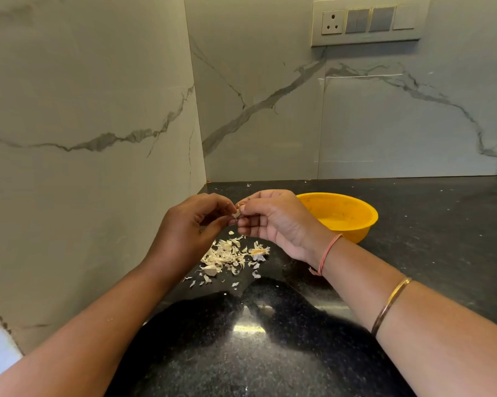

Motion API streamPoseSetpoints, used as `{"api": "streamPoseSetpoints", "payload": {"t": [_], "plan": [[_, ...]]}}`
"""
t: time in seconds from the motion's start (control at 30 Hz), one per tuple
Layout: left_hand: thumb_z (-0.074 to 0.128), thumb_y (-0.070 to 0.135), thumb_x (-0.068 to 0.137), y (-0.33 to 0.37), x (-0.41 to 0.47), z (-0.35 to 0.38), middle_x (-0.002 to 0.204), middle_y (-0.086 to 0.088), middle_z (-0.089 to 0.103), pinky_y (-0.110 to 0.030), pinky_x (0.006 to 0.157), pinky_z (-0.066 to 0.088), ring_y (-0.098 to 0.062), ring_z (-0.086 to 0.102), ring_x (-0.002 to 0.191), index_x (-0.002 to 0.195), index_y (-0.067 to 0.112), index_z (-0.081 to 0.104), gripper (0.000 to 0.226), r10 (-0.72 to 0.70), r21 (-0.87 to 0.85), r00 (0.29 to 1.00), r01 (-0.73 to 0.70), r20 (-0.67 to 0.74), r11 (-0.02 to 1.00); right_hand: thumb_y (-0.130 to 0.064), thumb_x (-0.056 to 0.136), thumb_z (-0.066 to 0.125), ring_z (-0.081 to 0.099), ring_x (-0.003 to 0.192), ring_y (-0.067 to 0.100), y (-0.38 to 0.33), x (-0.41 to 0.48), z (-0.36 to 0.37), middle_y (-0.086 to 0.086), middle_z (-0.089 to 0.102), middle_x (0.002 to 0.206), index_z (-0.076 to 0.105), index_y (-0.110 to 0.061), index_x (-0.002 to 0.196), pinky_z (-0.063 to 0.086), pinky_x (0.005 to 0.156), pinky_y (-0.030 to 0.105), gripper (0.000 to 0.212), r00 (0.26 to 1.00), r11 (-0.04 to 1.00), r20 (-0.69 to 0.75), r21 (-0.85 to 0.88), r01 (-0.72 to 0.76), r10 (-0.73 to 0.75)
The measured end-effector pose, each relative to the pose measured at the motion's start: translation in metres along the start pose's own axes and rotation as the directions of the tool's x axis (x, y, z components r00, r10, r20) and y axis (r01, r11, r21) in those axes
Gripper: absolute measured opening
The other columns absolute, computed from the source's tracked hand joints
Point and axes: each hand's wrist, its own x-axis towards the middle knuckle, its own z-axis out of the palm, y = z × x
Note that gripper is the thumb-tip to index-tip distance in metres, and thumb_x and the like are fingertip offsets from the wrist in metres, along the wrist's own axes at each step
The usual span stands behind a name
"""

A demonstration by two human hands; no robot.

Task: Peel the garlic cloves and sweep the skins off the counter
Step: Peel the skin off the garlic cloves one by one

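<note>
Head view: both hands are up over the counter (430,224), fingertips meeting btwn them. The left hand (195,222) and right hand (273,222) each pinch the same garlic clove (236,215) w/ curled fingers and thumb. The clove is small and pale and mostly hidden, so how much skin is on it can't be told. It's held in the air, above the skins and just left of the bowl.

Skins (227,257) lie on the counter below the hands in a loose heap: thin, papery, cream-white flakes, w/ a few strays nearer the camera. A chunkier pale piece (210,270) sits at the heap's near-left edge, and a frilly root-end bit (259,252) at its right.

Bowl (356,234): round, yellow, smooth, prob. plastic. It's behind the right wrist, standing on the counter.

Counter is black speckled stone, polished, w/ a bright glare patch near the camera. Walls (384,116) are glossy white slabs w/ grey marble-type veins, meeting in a corner.

Switch plate (367,21) top right: a 3-pin socket plus grey rocker switches.

Right forearm has a pinkish thread band (326,253) at the wrist and a thin gold-tone bangle (390,303) further up.
</note>
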Motion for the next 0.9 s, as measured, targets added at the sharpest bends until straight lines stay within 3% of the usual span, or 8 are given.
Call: {"api": "streamPoseSetpoints", "payload": {"t": [0.17, 0.4, 0.5, 0.63, 0.77, 0.9], "plan": [[0.071, 0.006, 0.08, -0.0003, -0.0009, -0.0023, 0.083, 0.012, 0.064, -0.015, 0.067, 0.047, -0.006, 0.06, 0.078, 0.085, 0.028, 0.063, 0.024, 0.089, 0.046, 0.995, -0.091, 0.041, 0.995, 0.007, 0.085, 0.051, 0.056, 0.053, 0.012, -0.0023, -0.0004, -0.0015, 0.015, 0.058, 0.073, 0.059, 0.002, 0.085, 0.054, 0.052, 0.023, 0.01, 0.996, 0.995, 0.036, 0.041, -0.086, 0.084], [0.065, 0.015, 0.084, -0.0052, 0.0002, -0.0009, 0.085, 0.012, 0.059, -0.024, 0.069, 0.047, -0.007, 0.056, 0.081, 0.088, 0.02, 0.063, 0.006, 0.124, 0.088, 0.989, -0.13, 0.075, 0.988, 0.007, 0.085, 0.049, 0.054, 0.055, 0.013, -0.0038, -0.0023, -0.0012, 0.012, 0.057, 0.069, 0.059, 0.0, 0.078, 0.053, 0.053, 0.022, 0.014, 0.994, 0.993, 0.045, 0.058, -0.106, 0.103], [0.062, 0.016, 0.084, -0.0051, 0.0006, 0.0003, 0.085, 0.013, 0.056, -0.017, 0.066, 0.046, -0.002, 0.053, 0.081, 0.087, 0.023, 0.058, 0.009, 0.131, 0.098, 0.989, -0.137, 0.067, 0.986, 0.007, 0.085, 0.05, 0.055, 0.055, 0.013, -0.0025, -0.0024, 0.0014, 0.01, 0.057, 0.067, 0.058, -0.001, 0.079, 0.053, 0.054, 0.023, 0.013, 0.997, 0.993, 0.005, 0.092, -0.079, 0.079], [0.065, 0.008, 0.086, -0.0033, 0.0008, 0.0024, 0.082, 0.014, 0.053, -0.016, 0.057, 0.045, -0.006, 0.054, 0.078, 0.084, 0.026, 0.053, 0.021, 0.028, 0.095, 0.999, -0.03, 0.015, 0.995, 0.007, 0.086, 0.053, 0.057, 0.057, 0.013, -0.0009, -0.0007, 0.0048, 0.01, 0.059, 0.067, 0.058, -0.003, 0.079, 0.054, 0.057, 0.024, 0.014, 0.999, 0.988, -0.049, 0.154, -0.01, 0.018], [0.066, 0.01, 0.085, -0.0036, 0.0025, 0.0013, 0.086, 0.012, 0.057, -0.011, 0.06, 0.044, 0.0, 0.057, 0.08, 0.081, 0.025, 0.057, 0.018, -0.114, 0.079, 0.987, 0.123, -0.113, 0.989, 0.006, 0.086, 0.055, 0.06, 0.059, 0.014, 0.0, 0.0004, 0.0028, 0.01, 0.063, 0.07, 0.06, -0.003, 0.082, 0.056, 0.061, 0.026, 0.011, 0.997, 0.987, -0.073, 0.159, 0.019, -0.008], [0.061, 0.007, 0.084, -0.0036, 0.0017, -0.0005, 0.088, 0.012, 0.06, -0.006, 0.059, 0.042, 0.0, 0.058, 0.078, 0.081, 0.026, 0.064, 0.02, -0.184, 0.088, 0.976, 0.195, -0.117, 0.977, 0.007, 0.086, 0.056, 0.061, 0.059, 0.014, 0.0017, 0.0013, 0.0033, 0.011, 0.064, 0.072, 0.06, -0.003, 0.082, 0.057, 0.064, 0.028, 0.012, 0.998, 0.988, -0.068, 0.151, 0.012, -0.002]]}}
